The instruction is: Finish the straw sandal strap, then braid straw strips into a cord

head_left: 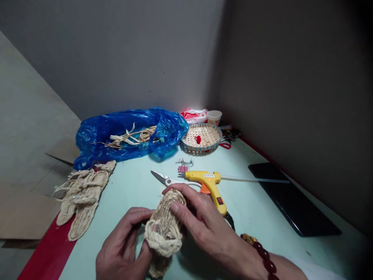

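Between my two hands is a small woven straw sandal [167, 212], with a braided strap looped across its lower end. My left hand [128, 237] grips its left side, thumb near the strap. My right hand [198, 214] holds the upper right side, its thumb lying on the woven sole. More straw shows below the strap, partly hidden. Just beyond my right hand lie a yellow glue gun [205, 178] with a glue stick in its back, and scissors [160, 177] with white handles partly covered by that hand.
At the left edge lie finished-looking straw sandals [87, 198]. A blue plastic bag [96, 128] of straw strips, a shallow woven basket [186, 146] with a red bit, and a paper cup [214, 116] stand behind. A black flat panel [294, 202] lies right, binder clips [183, 168] near the glue gun.
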The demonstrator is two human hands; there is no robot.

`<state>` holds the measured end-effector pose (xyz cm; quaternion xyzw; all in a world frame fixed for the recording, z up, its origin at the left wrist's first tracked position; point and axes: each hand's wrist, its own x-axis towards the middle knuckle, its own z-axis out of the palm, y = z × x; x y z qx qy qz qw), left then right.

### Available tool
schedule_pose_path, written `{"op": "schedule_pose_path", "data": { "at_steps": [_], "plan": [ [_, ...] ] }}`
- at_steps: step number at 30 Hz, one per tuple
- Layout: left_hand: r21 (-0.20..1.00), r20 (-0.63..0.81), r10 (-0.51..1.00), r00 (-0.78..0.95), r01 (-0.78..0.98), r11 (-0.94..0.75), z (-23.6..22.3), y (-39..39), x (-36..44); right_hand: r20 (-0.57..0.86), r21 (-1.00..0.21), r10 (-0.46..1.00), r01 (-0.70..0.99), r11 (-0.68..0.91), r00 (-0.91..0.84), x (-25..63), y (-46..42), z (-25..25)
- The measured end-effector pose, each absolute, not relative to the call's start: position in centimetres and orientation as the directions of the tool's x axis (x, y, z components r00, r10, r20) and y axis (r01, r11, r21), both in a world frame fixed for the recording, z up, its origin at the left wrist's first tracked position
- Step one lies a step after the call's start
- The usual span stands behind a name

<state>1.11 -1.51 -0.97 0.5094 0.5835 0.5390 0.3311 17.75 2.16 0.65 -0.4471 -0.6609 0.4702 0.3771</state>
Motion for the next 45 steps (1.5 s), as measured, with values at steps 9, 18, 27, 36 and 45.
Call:
{"op": "schedule_pose_path", "data": {
  "at_steps": [9, 18, 27, 36, 45],
  "plan": [
    [0.976, 0.127, 0.964, -0.233, 0.204, -0.079, -0.9, -1.0, 1.3, 0.115, -0.992, 0.936, 0.018, 0.128, -0.333, 17.8, 2.8, 0.2],
    [0.945, 0.145, 0.976, -0.163, 0.314, -0.088, -0.8, -1.1, 0.4, 0.0, -0.988, 0.946, -0.148, -0.051, -0.325, 17.9, 3.4, -1.1],
    [0.987, -0.089, 0.996, -0.022, 0.13, 0.091, -0.5, -0.3, 0.0, 0.078, -0.98, 0.95, 0.154, 0.129, -0.302, 17.9, 2.3, -0.2],
    [0.982, 0.108, 0.989, -0.104, 0.163, -0.09, -0.2, -1.0, 0.4, 0.165, -0.965, 0.919, 0.134, 0.226, -0.357, 18.2, 2.1, 0.0],
    [0.852, 0.367, 0.929, -0.044, 0.417, -0.317, -0.3, -1.5, 0.4, 0.712, -0.431, 0.569, 0.384, 0.816, -0.411, 18.3, 1.0, 1.6]
  ]
}}
